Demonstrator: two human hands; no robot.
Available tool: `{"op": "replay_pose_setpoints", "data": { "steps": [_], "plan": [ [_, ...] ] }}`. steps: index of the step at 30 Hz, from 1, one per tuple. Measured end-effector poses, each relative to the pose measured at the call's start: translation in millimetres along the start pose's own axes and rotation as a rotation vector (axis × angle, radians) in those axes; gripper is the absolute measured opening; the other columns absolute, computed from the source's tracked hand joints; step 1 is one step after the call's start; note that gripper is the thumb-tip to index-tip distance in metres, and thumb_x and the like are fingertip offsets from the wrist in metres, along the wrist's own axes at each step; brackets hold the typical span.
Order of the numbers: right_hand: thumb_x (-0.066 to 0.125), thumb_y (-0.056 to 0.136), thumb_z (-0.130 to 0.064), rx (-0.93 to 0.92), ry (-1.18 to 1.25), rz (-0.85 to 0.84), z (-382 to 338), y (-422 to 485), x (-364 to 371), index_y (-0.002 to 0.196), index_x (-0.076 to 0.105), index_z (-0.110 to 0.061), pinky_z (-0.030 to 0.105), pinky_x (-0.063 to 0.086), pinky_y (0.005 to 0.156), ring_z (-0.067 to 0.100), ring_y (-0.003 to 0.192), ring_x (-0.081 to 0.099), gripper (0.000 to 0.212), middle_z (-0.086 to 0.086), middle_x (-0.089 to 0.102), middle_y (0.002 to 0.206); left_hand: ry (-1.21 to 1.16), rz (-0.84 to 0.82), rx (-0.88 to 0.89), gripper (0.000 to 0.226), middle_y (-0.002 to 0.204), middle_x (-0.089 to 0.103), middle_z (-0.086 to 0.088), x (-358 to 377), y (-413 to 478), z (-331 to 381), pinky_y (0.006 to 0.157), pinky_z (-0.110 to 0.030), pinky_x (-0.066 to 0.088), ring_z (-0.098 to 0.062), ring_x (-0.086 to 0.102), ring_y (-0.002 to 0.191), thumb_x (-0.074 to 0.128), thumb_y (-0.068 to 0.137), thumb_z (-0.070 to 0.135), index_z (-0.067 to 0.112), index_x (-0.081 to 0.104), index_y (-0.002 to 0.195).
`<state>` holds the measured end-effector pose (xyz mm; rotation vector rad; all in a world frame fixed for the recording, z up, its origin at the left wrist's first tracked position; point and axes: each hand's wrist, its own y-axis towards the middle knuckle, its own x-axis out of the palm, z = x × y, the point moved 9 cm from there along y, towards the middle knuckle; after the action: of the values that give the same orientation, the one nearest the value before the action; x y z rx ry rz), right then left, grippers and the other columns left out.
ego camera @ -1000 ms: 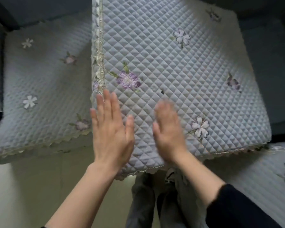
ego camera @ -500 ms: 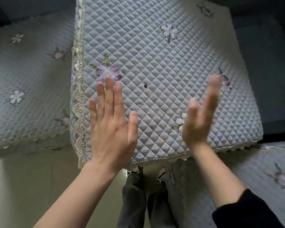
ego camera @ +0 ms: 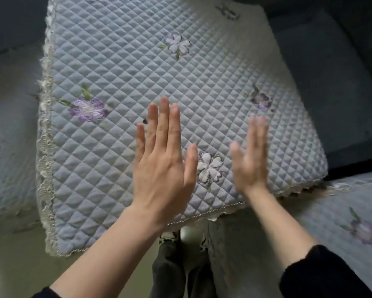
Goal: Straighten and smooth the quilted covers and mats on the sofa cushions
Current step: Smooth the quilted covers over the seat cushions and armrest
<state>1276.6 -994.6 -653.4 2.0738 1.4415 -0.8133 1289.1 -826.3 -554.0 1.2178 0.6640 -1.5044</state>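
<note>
Flattening right hand (ego camera: 248, 160), blurred, beside left hand (ego camera: 163, 168), over quilted cover (ego camera: 116, 61)

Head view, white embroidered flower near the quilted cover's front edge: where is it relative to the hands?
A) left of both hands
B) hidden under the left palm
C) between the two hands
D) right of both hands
C: the white flower shows on the quilted cover in the gap between the left hand and the blurred right hand, both with straight fingers.
</note>
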Motion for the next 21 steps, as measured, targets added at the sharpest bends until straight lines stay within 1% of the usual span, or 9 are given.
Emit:
{"op": "replay_pose_setpoints", "data": {
  "steps": [2, 5, 8, 10, 12, 13, 17, 19, 21],
  "plan": [
    [0.008, 0.090, -0.065, -0.028, -0.247, -0.467, 49, -45, 64, 0.149, -0.015, -0.033, 0.046, -0.004, 0.120, 0.004, 0.141, -0.026, 0.071, -0.008, -0.024, 0.157, -0.080, 0.092, 0.061, 0.065, 0.160, -0.005, -0.007, -4, 18, 30, 0.119, -0.036, -0.010, -0.020, -0.006, 0.149, 0.026, 0.099, 0.037, 0.006, 0.007, 0.153],
    [0.030, 0.093, -0.053, 0.028, 0.003, -0.581, 64, -25, 37, 0.147, 0.010, -0.040, 0.041, 0.001, 0.121, -0.002, 0.143, -0.010, 0.059, -0.015, -0.002, 0.159, 0.024, -0.124, 0.060, 0.064, 0.159, 0.000, -0.004, 56, 4, 23, 0.120, -0.036, -0.007, -0.019, -0.001, 0.149, 0.024, 0.099, 0.042, 0.006, 0.018, 0.153],
    [0.038, 0.091, -0.040, 0.160, 0.230, -0.107, 69, 46, -71, 0.147, 0.033, -0.023, 0.031, 0.015, 0.120, 0.001, 0.142, 0.020, 0.058, -0.007, 0.027, 0.156, 0.258, -0.454, 0.090, 0.068, 0.158, 0.014, -0.010, 127, -27, 6, 0.118, -0.036, -0.001, -0.023, 0.009, 0.147, 0.020, 0.097, 0.048, 0.006, 0.031, 0.149],
    [0.039, 0.096, -0.027, 0.111, 0.316, 0.337, 66, 67, -139, 0.146, 0.036, -0.013, 0.028, 0.019, 0.119, 0.006, 0.142, 0.025, 0.052, 0.000, 0.032, 0.154, 0.271, -0.456, 0.085, 0.075, 0.159, -0.004, -0.007, 131, -16, 10, 0.115, -0.033, -0.014, -0.022, -0.009, 0.147, 0.007, 0.093, 0.055, 0.010, 0.009, 0.153],
    [0.035, 0.099, -0.023, 0.135, 0.332, 0.555, 85, 60, -145, 0.148, 0.027, -0.007, 0.031, 0.016, 0.119, 0.013, 0.146, 0.019, 0.053, 0.008, 0.025, 0.157, 0.196, -0.417, 0.081, 0.073, 0.155, -0.028, -0.001, 119, 15, 32, 0.110, -0.028, -0.028, -0.014, -0.032, 0.140, -0.005, 0.090, 0.057, 0.016, -0.017, 0.149],
    [0.029, 0.100, -0.031, 0.142, 0.225, 0.472, 93, 54, -120, 0.151, 0.018, -0.007, 0.035, 0.013, 0.120, 0.016, 0.148, 0.011, 0.057, 0.011, 0.015, 0.159, 0.140, -0.345, 0.091, 0.070, 0.154, -0.030, 0.000, 108, 33, 49, 0.111, -0.027, -0.027, -0.011, -0.033, 0.139, -0.002, 0.093, 0.055, 0.017, -0.019, 0.148],
    [0.001, 0.088, -0.058, 0.034, -0.295, -0.371, 143, -15, 34, 0.146, -0.015, -0.035, 0.040, -0.005, 0.120, 0.009, 0.145, -0.019, 0.065, -0.009, -0.019, 0.156, -0.162, -0.034, 0.240, 0.065, 0.158, -0.014, -0.003, 78, 78, 125, 0.119, -0.034, -0.010, -0.016, -0.015, 0.147, 0.022, 0.101, 0.041, 0.009, -0.001, 0.153],
    [0.013, 0.093, -0.052, 0.063, -0.107, -0.376, 155, -3, 18, 0.145, -0.004, -0.041, 0.036, 0.000, 0.121, 0.000, 0.144, -0.010, 0.056, -0.018, -0.007, 0.154, -0.178, -0.088, 0.269, 0.064, 0.157, -0.013, -0.003, 107, 76, 134, 0.120, -0.036, -0.006, -0.018, -0.011, 0.148, 0.023, 0.100, 0.037, 0.008, 0.002, 0.153],
    [0.033, 0.098, -0.040, 0.185, 0.153, -0.236, 166, 24, -25, 0.148, 0.024, -0.030, 0.035, 0.015, 0.120, -0.001, 0.142, 0.014, 0.052, -0.016, 0.020, 0.153, -0.020, -0.343, 0.253, 0.064, 0.159, -0.015, -0.004, 166, 50, 117, 0.118, -0.035, -0.012, -0.017, -0.018, 0.146, 0.014, 0.100, 0.043, 0.012, -0.006, 0.152]
  ]
}}
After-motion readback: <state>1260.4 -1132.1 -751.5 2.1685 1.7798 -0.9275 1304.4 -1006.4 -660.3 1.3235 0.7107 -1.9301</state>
